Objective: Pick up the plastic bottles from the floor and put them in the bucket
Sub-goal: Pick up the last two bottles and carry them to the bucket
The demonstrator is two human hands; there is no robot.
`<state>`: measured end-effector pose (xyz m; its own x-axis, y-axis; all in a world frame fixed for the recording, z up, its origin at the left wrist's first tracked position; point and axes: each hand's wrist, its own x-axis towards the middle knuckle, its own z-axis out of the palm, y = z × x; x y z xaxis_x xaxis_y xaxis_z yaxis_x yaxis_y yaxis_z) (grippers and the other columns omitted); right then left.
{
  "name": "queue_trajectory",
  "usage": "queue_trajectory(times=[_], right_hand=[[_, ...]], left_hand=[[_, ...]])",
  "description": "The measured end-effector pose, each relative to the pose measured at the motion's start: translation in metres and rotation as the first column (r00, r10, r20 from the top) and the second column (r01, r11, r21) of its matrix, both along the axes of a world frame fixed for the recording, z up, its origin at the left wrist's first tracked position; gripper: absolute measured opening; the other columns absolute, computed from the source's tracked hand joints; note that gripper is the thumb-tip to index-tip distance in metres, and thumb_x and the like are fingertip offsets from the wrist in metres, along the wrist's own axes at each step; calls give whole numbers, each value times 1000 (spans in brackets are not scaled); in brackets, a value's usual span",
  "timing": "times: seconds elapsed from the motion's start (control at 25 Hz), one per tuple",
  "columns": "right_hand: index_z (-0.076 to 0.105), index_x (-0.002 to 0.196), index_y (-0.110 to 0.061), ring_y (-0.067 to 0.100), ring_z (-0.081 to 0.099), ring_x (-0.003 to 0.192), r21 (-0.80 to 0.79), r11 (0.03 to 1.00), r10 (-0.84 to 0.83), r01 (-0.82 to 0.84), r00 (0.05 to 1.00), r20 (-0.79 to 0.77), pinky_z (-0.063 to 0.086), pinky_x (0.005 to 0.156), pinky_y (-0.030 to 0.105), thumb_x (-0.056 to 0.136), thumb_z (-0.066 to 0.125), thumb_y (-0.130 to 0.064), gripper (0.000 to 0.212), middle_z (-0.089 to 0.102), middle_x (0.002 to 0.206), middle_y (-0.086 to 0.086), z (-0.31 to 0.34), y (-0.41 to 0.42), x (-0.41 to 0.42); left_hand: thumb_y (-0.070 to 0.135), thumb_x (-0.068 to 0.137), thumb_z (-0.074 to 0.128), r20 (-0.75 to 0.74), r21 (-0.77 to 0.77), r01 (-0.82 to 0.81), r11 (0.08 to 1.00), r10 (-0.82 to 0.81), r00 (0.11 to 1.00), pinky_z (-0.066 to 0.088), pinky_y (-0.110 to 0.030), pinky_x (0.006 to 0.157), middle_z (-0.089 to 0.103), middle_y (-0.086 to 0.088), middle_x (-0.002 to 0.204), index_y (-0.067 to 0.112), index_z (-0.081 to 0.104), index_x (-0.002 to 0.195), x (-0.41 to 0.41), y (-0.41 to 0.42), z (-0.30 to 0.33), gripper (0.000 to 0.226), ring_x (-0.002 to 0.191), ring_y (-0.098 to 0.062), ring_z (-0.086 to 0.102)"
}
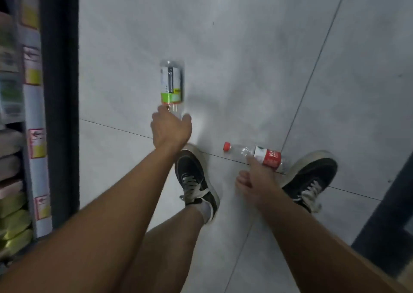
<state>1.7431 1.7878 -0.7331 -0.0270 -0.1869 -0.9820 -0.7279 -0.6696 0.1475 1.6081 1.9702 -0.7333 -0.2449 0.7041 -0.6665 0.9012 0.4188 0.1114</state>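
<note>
Both hands reach down toward the grey tiled floor (pixel 245 69). On the left, the left hand (pixel 171 128) has its thumb and fingers spread round the neck end of a clear bottle with a green label (pixel 172 84), which lies on the floor pointing away from the person; the fingertips touch it, though whether they have closed tight cannot be told. On the right, the right hand (pixel 257 181) grips the lower body of a clear bottle with a red label (pixel 261 155) and a red cap (pixel 227 146), thumb laid along its side and the other fingers curled beneath. That bottle lies across a tile seam, cap to the left. Two dark sneakers with white laces stand on the floor, the left shoe (pixel 196 178) between the two hands, the right shoe (pixel 312 176) just beside the red-labelled bottle's base. Shelves of packaged goods (pixel 15 113) run along the left edge. No bucket shows.
</note>
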Motion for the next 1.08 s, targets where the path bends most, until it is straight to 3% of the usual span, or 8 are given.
queue_trajectory(times=[0.12, 0.24, 0.32, 0.4, 0.56, 0.72, 0.88, 1.08], right_hand=[[52, 111, -15, 15, 42, 52, -165, 957, -237, 238, 971, 23, 60, 77, 37, 89, 70, -54, 48, 43, 73, 3, -90, 2, 4], [49, 117, -18, 13, 56, 62, -201, 929, -283, 311, 946, 155, 59, 57, 29, 81, 81, -44, 55, 58, 87, 1, -132, 1, -1], [51, 125, -14, 20, 70, 87, -215, 953, -142, 214, 940, 309, 63, 75, 41, 73, 87, -36, 67, 68, 108, 3, -134, -4, -5], [49, 131, -17, 23, 70, 94, -198, 980, 95, -14, 909, 405, 60, 86, 42, 70, 87, -39, 75, 68, 114, 5, -111, -10, -4], [44, 132, -24, 12, 63, 82, -96, 922, 375, -374, 809, 453, 54, 75, 35, 74, 81, -45, 72, 60, 99, -7, -7, -17, 10], [49, 124, -21, 21, 66, 87, -50, 827, 505, -560, 701, 502, 61, 74, 44, 76, 78, -50, 63, 62, 108, 4, 132, -11, 38], [46, 117, -27, 18, 66, 84, -1, 741, 554, -672, 610, 567, 61, 74, 44, 79, 75, -54, 55, 63, 99, -2, 286, -3, 82], [47, 117, -30, 13, 64, 76, -23, 654, 570, -756, 473, 672, 56, 64, 33, 75, 74, -58, 58, 63, 94, -6, 454, -1, 128]], left_hand=[[50, 83, 71, -119, 142, 18, 990, -1, 993, 37, -51, 109, 35, -22, 148, 8, 23, 154, 0, 16, -93, 96, 136, -42, 36], [48, 80, 71, -109, 193, 67, 979, -47, 993, 43, -52, 105, 41, -19, 142, 10, 25, 151, -1, 23, -145, 93, 130, -41, 46], [47, 79, 68, -99, 183, 92, 979, -75, 992, 49, -47, 95, 49, -16, 132, 13, 32, 144, 1, 21, -147, 82, 117, -39, 57], [49, 73, 68, -89, 148, 91, 985, -79, 993, 47, -39, 80, 53, -9, 119, 17, 39, 134, 6, 11, -123, 75, 103, -36, 62], [54, 67, 71, -44, 28, 150, 988, -149, 988, 46, -37, 75, 62, -8, 109, 20, 43, 125, 21, -15, -10, 73, 93, -36, 64], [55, 64, 67, -13, -67, 283, 957, -285, 959, 58, -41, 68, 65, 1, 92, 26, 42, 118, 33, -27, 143, 66, 75, -27, 65], [54, 67, 68, 11, -94, 364, 926, -365, 931, 58, -37, 63, 63, 4, 87, 28, 41, 115, 49, -6, 301, 61, 69, -21, 63], [54, 67, 67, 70, -49, 581, 813, -577, 814, 53, -33, 58, 62, 3, 87, 29, 39, 115, 75, 8, 478, 61, 64, -21, 62]])
